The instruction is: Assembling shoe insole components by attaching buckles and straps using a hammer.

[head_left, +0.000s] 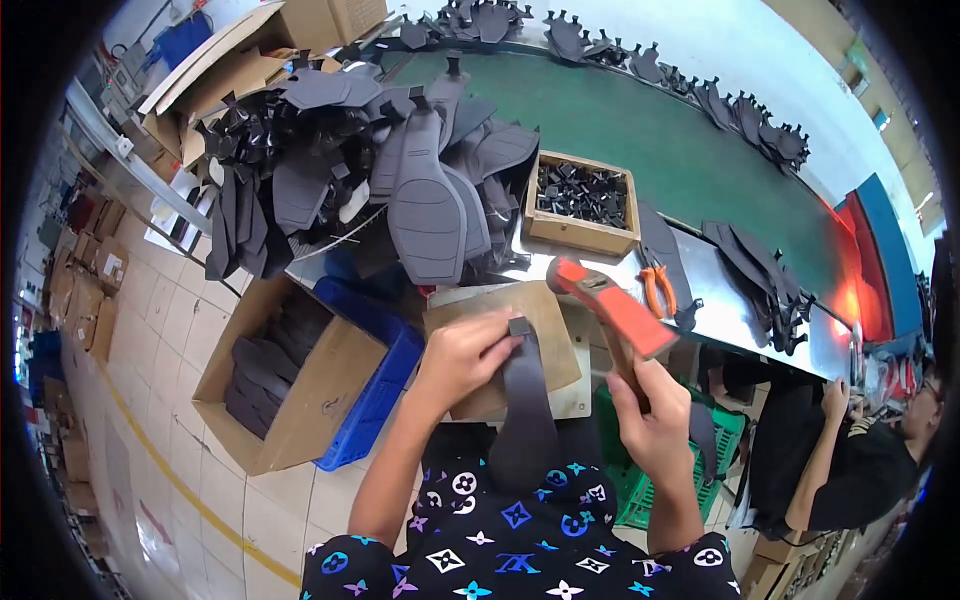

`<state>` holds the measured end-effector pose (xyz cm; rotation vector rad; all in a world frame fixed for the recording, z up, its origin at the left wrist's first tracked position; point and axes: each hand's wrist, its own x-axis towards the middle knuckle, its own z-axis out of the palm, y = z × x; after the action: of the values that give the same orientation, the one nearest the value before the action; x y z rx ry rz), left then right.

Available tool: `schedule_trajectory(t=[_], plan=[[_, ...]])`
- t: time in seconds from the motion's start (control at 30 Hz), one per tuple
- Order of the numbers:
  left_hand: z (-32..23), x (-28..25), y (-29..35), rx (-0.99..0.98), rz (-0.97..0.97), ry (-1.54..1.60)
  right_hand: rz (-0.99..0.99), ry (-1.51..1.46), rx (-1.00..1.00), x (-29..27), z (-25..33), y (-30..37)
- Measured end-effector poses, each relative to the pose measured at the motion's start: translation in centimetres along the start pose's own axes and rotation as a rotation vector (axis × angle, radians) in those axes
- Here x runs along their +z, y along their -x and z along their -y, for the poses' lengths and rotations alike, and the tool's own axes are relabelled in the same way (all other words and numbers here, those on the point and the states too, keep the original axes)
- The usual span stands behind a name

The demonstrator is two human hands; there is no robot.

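Note:
My left hand (pixel 468 352) pinches the narrow end of a dark grey paddle-shaped pad (pixel 528 410), where a small black clip (pixel 519 327) sits. The pad's end rests over a tan board (pixel 475 312), and its wide part hangs down toward my lap. In my right hand (pixel 655 415) is a hammer (pixel 620 315) with an orange-red head, gripped by its wooden handle. The hammer head is raised above the board's right side, apart from the clip.
A wooden box (pixel 585 235) of small black clips stands beyond the board, with orange-handled pliers (pixel 657 285) beside it. Grey pads (pixel 425 215) pile up at left. A cardboard box (pixel 320 400), a blue crate (pixel 375 425) and a green basket (pixel 635 490) flank me. Another person (pixel 850 460) sits at right.

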<state>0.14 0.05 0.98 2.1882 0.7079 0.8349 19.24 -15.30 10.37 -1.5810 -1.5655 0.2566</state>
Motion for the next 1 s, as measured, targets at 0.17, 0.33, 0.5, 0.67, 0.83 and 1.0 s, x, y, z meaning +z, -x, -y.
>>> schedule_trajectory(t=[0.17,0.33,0.5,0.67,0.83,1.0], plan=[[-8.9,-2.9,3.4,0.002,0.149,0.466,0.291,0.314,-0.102,2.5,-2.7,-0.7],[-11.8,-4.7,5.4,-0.360,0.410,0.783,0.501,0.229,-0.452,1.5,-1.7,-2.6],[-12.3,-3.9,6.2,-0.353,0.501,1.072,0.793,-0.689,-0.390,-0.3,0.1,-3.3],[-12.6,-3.7,5.5,-0.281,0.775,1.160,0.855,-0.795,-0.593,-0.7,0.7,-3.4],[-13.9,-3.7,6.4,-0.211,0.782,1.152,0.906,-0.786,-0.622,-1.8,1.8,-2.3],[-14.6,-3.5,7.0,-0.183,0.676,1.042,0.909,-0.794,-0.571,-2.3,1.0,-1.8]])
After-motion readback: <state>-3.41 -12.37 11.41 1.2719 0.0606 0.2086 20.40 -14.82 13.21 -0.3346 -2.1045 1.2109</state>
